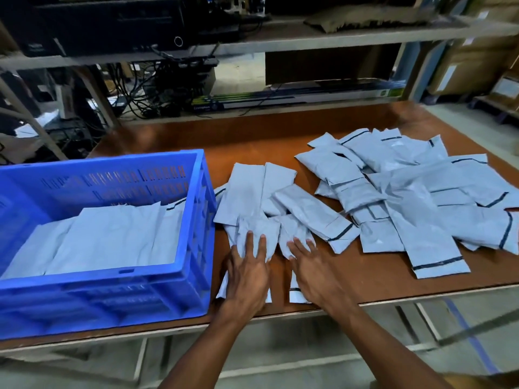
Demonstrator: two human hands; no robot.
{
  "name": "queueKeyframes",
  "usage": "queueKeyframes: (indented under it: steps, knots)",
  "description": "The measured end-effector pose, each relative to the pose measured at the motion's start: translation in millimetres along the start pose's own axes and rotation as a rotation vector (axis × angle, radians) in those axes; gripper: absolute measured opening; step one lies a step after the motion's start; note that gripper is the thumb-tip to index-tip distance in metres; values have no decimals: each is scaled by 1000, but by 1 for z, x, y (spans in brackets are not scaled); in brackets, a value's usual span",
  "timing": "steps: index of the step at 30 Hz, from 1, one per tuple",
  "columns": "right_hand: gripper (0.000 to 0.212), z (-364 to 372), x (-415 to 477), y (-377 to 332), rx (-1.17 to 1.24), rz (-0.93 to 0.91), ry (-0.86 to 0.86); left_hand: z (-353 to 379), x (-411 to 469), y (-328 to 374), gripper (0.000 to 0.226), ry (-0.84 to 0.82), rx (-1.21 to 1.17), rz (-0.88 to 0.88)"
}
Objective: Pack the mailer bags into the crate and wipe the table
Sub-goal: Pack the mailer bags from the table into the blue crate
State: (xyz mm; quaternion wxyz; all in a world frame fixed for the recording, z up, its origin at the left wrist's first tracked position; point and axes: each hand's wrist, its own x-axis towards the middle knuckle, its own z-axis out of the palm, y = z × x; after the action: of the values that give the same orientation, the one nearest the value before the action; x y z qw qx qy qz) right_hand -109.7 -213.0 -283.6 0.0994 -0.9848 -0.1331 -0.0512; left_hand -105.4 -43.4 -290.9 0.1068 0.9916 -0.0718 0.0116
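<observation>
A blue plastic crate (193, 220) stands on the left of the brown table (252, 141), with several grey mailer bags (112, 237) lying flat inside. A small bunch of grey mailer bags (252, 197) lies just right of the crate. My left hand (247, 270) rests flat on one of these bags, fingers spread. My right hand (311, 265) lies flat on the neighbouring bag near the table's front edge. A larger heap of mailer bags (415, 197) covers the right half of the table.
Behind the table runs a metal shelf rack (280, 43) holding black electronics, tangled cables and long flat boxes. Cardboard boxes (474, 60) stand at the far right. The table's front edge (393, 300) is close to my forearms.
</observation>
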Motion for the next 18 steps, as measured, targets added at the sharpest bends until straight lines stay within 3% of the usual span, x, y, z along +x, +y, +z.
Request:
queueKeyframes:
  steps: [3,5,8,10,14,18]
  knots:
    - [39,-21,-6,-11,372,103,96,-46,-11,19,58,62,-41,99]
    - [41,-48,-3,-25,581,168,166,-97,-22,27,56,191,-170,85]
    - [41,-110,13,-56,726,122,324,-183,-32,21,52,463,-301,194]
    - [41,-143,30,-77,727,58,426,-229,-29,-4,48,648,-228,267]
    - [43,-180,65,-139,696,-109,447,-272,-7,-96,59,560,-80,17]
    - [41,-178,103,-218,542,-232,366,-279,-12,-198,42,493,-14,-47]
